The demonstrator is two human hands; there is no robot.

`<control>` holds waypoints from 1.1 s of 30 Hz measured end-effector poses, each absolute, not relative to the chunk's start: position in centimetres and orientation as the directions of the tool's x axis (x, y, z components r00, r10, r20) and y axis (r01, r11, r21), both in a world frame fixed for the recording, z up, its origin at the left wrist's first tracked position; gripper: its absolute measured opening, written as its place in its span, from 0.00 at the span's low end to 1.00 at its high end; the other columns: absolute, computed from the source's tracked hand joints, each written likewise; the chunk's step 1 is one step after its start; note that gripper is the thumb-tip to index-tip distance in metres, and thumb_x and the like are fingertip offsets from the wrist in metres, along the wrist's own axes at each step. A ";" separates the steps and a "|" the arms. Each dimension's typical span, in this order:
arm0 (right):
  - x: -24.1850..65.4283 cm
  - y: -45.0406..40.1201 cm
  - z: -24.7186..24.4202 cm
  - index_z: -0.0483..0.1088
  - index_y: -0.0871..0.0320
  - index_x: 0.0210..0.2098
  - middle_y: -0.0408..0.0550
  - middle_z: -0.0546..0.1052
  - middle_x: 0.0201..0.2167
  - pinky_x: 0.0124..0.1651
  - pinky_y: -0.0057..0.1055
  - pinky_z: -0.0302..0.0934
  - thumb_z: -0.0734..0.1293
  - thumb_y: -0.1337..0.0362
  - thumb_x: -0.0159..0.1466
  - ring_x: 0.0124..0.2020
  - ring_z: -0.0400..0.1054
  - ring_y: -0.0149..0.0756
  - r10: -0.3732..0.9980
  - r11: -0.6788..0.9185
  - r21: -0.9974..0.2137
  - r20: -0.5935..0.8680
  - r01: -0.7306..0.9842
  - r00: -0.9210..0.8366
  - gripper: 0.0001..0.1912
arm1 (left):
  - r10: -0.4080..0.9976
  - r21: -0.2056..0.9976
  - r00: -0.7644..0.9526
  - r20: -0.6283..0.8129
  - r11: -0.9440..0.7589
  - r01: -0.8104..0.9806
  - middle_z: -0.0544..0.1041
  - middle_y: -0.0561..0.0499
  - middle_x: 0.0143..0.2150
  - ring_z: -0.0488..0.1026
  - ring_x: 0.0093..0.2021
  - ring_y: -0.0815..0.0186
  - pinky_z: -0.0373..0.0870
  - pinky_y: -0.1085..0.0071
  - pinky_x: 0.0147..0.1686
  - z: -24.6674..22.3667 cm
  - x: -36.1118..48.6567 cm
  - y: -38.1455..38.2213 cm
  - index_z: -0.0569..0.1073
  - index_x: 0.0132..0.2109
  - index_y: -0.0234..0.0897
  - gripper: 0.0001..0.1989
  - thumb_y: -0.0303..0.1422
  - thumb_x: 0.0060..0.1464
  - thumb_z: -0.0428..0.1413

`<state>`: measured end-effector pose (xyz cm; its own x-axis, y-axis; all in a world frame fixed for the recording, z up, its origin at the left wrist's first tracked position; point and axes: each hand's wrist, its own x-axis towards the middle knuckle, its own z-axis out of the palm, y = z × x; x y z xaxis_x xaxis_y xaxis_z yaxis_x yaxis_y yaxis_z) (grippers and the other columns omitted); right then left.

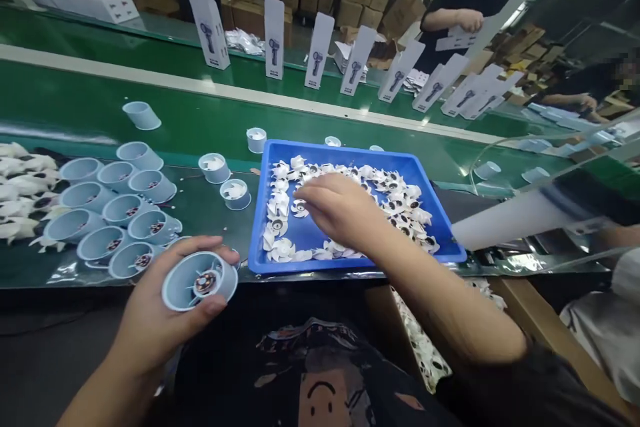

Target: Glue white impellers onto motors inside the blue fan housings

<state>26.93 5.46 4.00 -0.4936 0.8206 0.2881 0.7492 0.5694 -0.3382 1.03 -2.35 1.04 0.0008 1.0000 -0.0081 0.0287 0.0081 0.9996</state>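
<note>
A pale-blue plastic tube housing (200, 280) is being held in the left hand (147, 310) at the edge of the dark-green tabletop (199, 213); through a slack grip it could be dropped. Inside a blue rectangular tray (313, 230), white plastic fan blades (281, 250) are being partly covered by the right hand (343, 210), whose hold, if any, cannot be told; bare room is being left mid-floor.

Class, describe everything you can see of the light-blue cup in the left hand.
The light-blue cup looks like plastic: round, thin-walled, open at its mouth. Inside, a spoked hub holds a dark, coppery part; no white fan shows in it. It tilts with its mouth towards the camera, left of the blue tray. The left hand grips it between thumb and fingers.
</note>
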 end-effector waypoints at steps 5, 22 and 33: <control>22.3 13.5 0.9 0.75 0.61 0.44 0.49 0.77 0.47 0.57 0.46 0.66 0.68 0.73 0.66 0.50 0.72 0.40 0.719 0.638 -0.198 -0.194 0.745 -0.667 0.08 | 0.997 0.997 -0.058 0.057 -0.054 0.047 0.81 0.53 0.38 0.76 0.45 0.56 0.68 0.62 0.51 0.8 -0.4 -3.9 0.74 0.46 0.46 0.22 0.36 0.40 0.66; 22.7 5.0 3.1 0.63 0.56 0.48 0.45 0.71 0.33 0.42 0.33 0.71 0.59 0.38 0.65 0.33 0.70 0.30 0.839 -0.058 -0.975 -0.165 0.215 -0.519 0.28 | 0.978 0.936 0.196 0.070 -0.132 0.327 0.79 0.47 0.55 0.75 0.54 0.51 0.69 0.59 0.56 -1.0 -2.7 -2.5 0.73 0.54 0.44 0.27 0.45 0.47 0.64; 18.8 -0.1 5.6 0.76 0.59 0.38 0.46 0.71 0.35 0.43 0.32 0.63 0.72 0.70 0.61 0.38 0.66 0.33 0.820 0.521 -0.671 0.222 0.527 -0.527 0.06 | 0.790 0.561 0.387 0.475 -0.611 0.559 0.80 0.44 0.50 0.77 0.50 0.56 0.73 0.62 0.52 0.3 0.1 -1.2 0.70 0.54 0.35 0.17 0.37 0.60 0.56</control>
<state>18.81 -0.06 5.59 -0.5274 0.8201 0.2219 0.5273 0.5208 -0.6714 0.09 -1.19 0.29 0.3869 0.7904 0.4750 0.5590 -0.6107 0.5609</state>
